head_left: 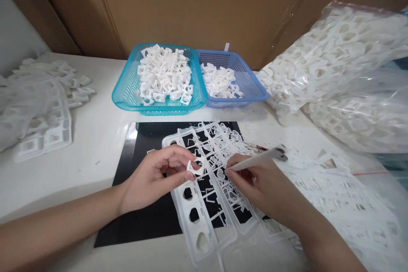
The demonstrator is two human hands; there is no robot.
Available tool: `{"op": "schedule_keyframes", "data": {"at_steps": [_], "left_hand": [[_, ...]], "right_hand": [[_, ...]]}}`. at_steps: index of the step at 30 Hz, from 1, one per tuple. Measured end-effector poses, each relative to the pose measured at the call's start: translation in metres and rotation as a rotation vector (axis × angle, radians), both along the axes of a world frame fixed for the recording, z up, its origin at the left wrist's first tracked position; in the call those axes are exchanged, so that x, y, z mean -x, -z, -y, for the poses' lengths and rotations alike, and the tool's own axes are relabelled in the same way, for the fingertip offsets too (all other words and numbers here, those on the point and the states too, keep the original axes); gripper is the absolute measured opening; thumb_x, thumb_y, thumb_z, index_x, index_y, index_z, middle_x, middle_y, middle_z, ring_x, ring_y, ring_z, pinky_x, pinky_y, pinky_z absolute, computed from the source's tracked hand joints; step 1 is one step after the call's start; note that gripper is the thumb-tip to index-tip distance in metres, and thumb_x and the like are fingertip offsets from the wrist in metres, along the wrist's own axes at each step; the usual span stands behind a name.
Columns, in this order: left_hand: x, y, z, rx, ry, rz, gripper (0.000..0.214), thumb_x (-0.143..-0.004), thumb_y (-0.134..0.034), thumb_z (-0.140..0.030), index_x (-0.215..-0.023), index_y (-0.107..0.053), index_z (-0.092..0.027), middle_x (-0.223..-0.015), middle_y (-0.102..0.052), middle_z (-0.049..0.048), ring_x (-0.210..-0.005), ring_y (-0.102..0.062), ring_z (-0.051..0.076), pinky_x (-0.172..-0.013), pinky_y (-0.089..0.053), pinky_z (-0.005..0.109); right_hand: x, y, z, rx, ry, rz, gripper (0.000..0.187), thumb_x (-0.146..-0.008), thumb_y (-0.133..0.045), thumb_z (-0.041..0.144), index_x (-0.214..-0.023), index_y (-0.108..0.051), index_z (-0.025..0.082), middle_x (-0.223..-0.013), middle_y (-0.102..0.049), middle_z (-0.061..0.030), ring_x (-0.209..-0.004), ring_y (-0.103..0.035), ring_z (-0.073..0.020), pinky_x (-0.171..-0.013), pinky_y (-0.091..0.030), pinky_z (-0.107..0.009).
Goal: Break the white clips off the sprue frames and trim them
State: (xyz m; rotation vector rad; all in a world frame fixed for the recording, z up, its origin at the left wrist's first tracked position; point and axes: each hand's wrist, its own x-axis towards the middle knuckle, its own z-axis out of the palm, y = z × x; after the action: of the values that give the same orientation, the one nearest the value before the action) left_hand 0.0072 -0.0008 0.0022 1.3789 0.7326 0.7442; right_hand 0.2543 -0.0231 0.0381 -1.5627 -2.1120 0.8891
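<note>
Two hands are at work in front of me. The left hand (153, 174) pinches one white part (197, 170) between thumb and fingers, above a holed white frame (195, 231); the right hand (264, 189) is closed around one slim white tool (253, 160), just over the loose scraps (223, 136), which are too many to count. Two baskets stand side by side beyond them: a teal one (119, 95), heaped with parts, and a blue one (251, 78), holding fewer. I make out two clear bags at the right, one upper (334, 46) and one lower (360, 112), both bulging with parts. More parts (76, 87) lie piled at the left. One black mat (140, 221) lies under the frame on a glossy white table (105, 68). Brown cardboard (191, 8) closes off the back, beside a pale wall (14, 21).
</note>
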Motion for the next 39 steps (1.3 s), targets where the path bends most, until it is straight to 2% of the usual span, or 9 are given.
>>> {"op": "schedule_keyframes", "data": {"at_steps": [3,6,9,12,15,29,36,39], "left_hand": [[0.000,0.001,0.001,-0.063,0.036,-0.034,0.016,-0.093,-0.058,-0.020,-0.108,-0.056,-0.021,-0.089,-0.068,0.0021,-0.079,-0.068,0.013,-0.069,-0.055,0.023],[0.000,0.000,0.001,-0.124,0.040,-0.058,0.017,-0.094,-0.055,-0.022,-0.111,-0.052,-0.021,-0.082,-0.067,0.0015,-0.074,-0.066,0.013,-0.065,-0.054,0.023],[-0.001,-0.001,0.001,-0.170,0.048,-0.097,0.018,-0.095,-0.053,-0.022,-0.113,-0.050,-0.022,-0.081,-0.067,0.0015,-0.073,-0.066,0.013,-0.064,-0.054,0.023],[-0.001,-0.001,0.001,-0.182,0.050,-0.118,0.017,-0.095,-0.053,-0.023,-0.112,-0.050,-0.022,-0.083,-0.066,0.0017,-0.075,-0.066,0.014,-0.065,-0.054,0.024],[0.000,-0.001,0.002,-0.179,0.052,-0.128,0.015,-0.095,-0.053,-0.023,-0.109,-0.050,-0.022,-0.084,-0.065,0.0017,-0.074,-0.066,0.014,-0.064,-0.053,0.024],[0.001,-0.002,0.003,-0.210,0.053,-0.205,0.015,-0.095,-0.053,-0.025,-0.109,-0.049,-0.021,-0.081,-0.065,0.0017,-0.072,-0.065,0.015,-0.060,-0.050,0.023],[0.000,-0.003,0.003,-0.185,0.058,-0.195,0.013,-0.095,-0.052,-0.026,-0.107,-0.050,-0.021,-0.082,-0.065,0.0021,-0.073,-0.066,0.015,-0.061,-0.051,0.024],[-0.001,-0.003,0.002,-0.164,0.050,-0.169,0.013,-0.095,-0.052,-0.026,-0.106,-0.049,-0.020,-0.083,-0.066,0.0033,-0.074,-0.068,0.016,-0.063,-0.053,0.026]], "right_hand": [[-0.001,-0.008,0.003,-0.080,0.058,-0.129,0.014,-0.086,-0.059,0.022,-0.073,-0.062,0.023,-0.070,-0.063,0.0017,-0.067,-0.059,-0.0144,-0.060,-0.045,-0.028],[0.011,-0.010,0.011,-0.180,0.139,-0.372,0.010,-0.084,-0.064,0.020,-0.075,-0.064,0.025,-0.085,-0.069,0.0025,-0.084,-0.065,-0.0139,-0.075,-0.050,-0.027],[0.030,-0.003,0.020,-0.173,0.073,-0.501,0.009,-0.086,-0.062,0.018,-0.080,-0.061,0.024,-0.097,-0.072,0.0023,-0.090,-0.065,-0.0126,-0.079,-0.051,-0.027],[0.044,0.007,0.023,-0.252,0.030,-0.493,0.009,-0.087,-0.060,0.016,-0.082,-0.061,0.023,-0.099,-0.073,0.0005,-0.093,-0.062,-0.0129,-0.080,-0.049,-0.028],[0.049,0.011,0.022,-0.295,0.048,-0.476,0.009,-0.087,-0.060,0.016,-0.083,-0.061,0.023,-0.098,-0.073,0.0008,-0.089,-0.060,-0.0123,-0.077,-0.049,-0.027],[0.047,0.016,0.022,-0.207,0.047,-0.481,0.014,-0.089,-0.057,0.014,-0.088,-0.060,0.028,-0.101,-0.072,0.0049,-0.090,-0.061,-0.0144,-0.077,-0.046,-0.031],[0.049,0.015,0.024,-0.255,0.015,-0.450,0.017,-0.091,-0.051,0.011,-0.089,-0.058,0.026,-0.101,-0.070,0.0025,-0.095,-0.062,-0.0141,-0.082,-0.046,-0.033],[0.045,0.014,0.024,-0.312,0.096,-0.473,0.015,-0.090,-0.053,0.013,-0.093,-0.058,0.027,-0.105,-0.068,0.0003,-0.099,-0.061,-0.0165,-0.085,-0.046,-0.036]]}}
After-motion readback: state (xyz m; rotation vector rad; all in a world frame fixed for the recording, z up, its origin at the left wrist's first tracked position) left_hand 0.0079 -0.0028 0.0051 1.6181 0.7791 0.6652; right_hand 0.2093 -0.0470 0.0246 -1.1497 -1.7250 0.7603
